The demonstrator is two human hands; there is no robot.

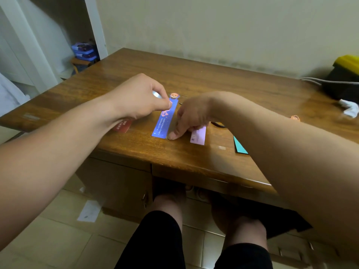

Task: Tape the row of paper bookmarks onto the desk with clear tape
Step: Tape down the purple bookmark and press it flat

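A row of paper bookmarks lies on the wooden desk (213,78): a red one (123,126) partly under my left forearm, a blue one (165,121) with an orange cartoon topper, a pink one (198,137) and a teal one (240,145) mostly hidden by my right arm. My left hand (139,96) grips a shiny roll of clear tape (157,94), its fingertips pinched over the blue bookmark's upper part. My right hand (191,117) has curled fingers, and its thumb presses the desk at the blue bookmark's lower right corner. I cannot make out any tape strip.
Another orange topper (295,118) peeks out behind my right forearm. A black and yellow box (343,74), a grey cable (314,80) and crumpled white paper (349,109) sit at the desk's right end. My knees are under the desk's front edge.
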